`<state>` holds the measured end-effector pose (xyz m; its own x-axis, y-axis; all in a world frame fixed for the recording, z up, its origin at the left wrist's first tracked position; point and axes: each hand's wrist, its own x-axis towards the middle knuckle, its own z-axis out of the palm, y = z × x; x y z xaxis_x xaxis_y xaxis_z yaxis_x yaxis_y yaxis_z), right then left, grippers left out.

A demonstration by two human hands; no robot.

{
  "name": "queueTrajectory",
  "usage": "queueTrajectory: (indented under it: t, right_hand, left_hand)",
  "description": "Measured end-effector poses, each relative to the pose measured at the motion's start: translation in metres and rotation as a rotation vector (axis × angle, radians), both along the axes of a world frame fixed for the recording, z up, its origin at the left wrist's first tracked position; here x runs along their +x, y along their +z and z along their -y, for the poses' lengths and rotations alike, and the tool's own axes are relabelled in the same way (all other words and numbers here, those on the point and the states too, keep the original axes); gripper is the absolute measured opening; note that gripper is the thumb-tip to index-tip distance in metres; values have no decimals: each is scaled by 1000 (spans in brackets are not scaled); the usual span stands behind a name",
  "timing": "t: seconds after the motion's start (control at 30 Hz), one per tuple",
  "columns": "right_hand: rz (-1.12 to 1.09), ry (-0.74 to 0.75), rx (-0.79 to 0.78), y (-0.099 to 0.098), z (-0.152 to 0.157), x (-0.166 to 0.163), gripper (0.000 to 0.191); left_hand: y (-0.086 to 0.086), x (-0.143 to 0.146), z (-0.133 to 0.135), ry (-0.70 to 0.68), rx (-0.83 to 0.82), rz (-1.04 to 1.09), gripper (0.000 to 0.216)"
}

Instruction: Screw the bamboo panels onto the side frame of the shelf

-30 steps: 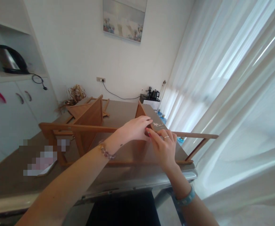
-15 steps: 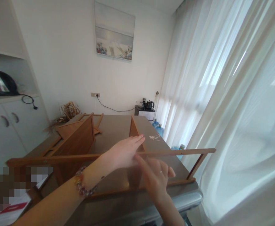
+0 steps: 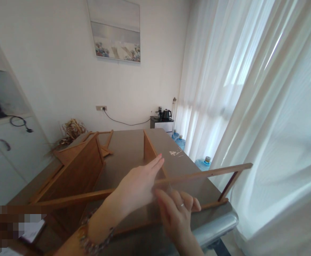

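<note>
A partly joined wooden rack frame lies on its side, with a long rail (image 3: 198, 175) running across in front of me. My left hand (image 3: 140, 183), a beaded bracelet on its wrist, lies over that rail with fingers stretched out flat beside a narrow wooden board (image 3: 150, 147). Close to the left hand's underside, my right hand (image 3: 178, 209) is closed, thumb and index finger together and the other fingers curled. What it pinches is too blurred to make out. A wider wooden panel (image 3: 75, 170) stands on edge to the left, joined to the frame.
The grey-brown table (image 3: 123, 142) carries the frame and some white scraps (image 3: 175, 153). Dried stalks (image 3: 72, 128) are at the far left corner. Blue water bottles (image 3: 203, 163) stand by the curtain (image 3: 240, 106). A black kettle (image 3: 167, 113) sits on a small cabinet at the back.
My view has shifted, so the picture on the wall and kettles appear further left. The right index finger has drawn back and curled; the left hand stays on the wood.
</note>
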<state>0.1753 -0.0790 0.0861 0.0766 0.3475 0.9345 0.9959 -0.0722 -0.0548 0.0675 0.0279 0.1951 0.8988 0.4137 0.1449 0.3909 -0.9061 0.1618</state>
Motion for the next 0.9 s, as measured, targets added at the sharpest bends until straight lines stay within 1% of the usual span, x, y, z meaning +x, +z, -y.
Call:
queueTrajectory:
  t: [0.1, 0.27, 0.4, 0.53, 0.67, 0.73, 0.8, 0.83, 0.87, 0.9]
  right_hand:
    - [-46, 33, -11, 4, 1, -4, 19]
    - [-142, 77, -17, 17, 7, -14, 21]
    - [-173, 69, -21, 21, 8, -19, 21]
    - [-175, 66, -22, 14, 5, -16, 18]
    - [-241, 179, -35, 0, 1, -11, 27]
    - [-292, 232, 61, -7, 0, -9, 29]
    - [-380, 232, 188, -12, 0, -7, 29]
    - [-449, 225, 213, -14, 1, -6, 28]
    - [-530, 224, 195, -14, 3, -4, 27]
    - [-611, 226, 142, -14, 5, -2, 24]
  left_hand:
    - [0, 0, 1, 14, 12, 4, 85]
    - [-1, 0, 2, 22, 30, 40, 84]
    - [-2, 2, 2, 51, 23, 55, 81]
    - [0, 3, 3, 57, 1, 53, 81]
    - [2, 3, 4, 65, -20, 38, 78]
    - [1, 3, 3, 65, -35, 36, 77]
    - [1, 3, 2, 63, -47, 33, 79]
    - [1, 3, 2, 60, -47, 32, 80]
    - [1, 3, 2, 56, -45, 29, 81]
    - [1, 3, 2, 54, -41, 25, 80]
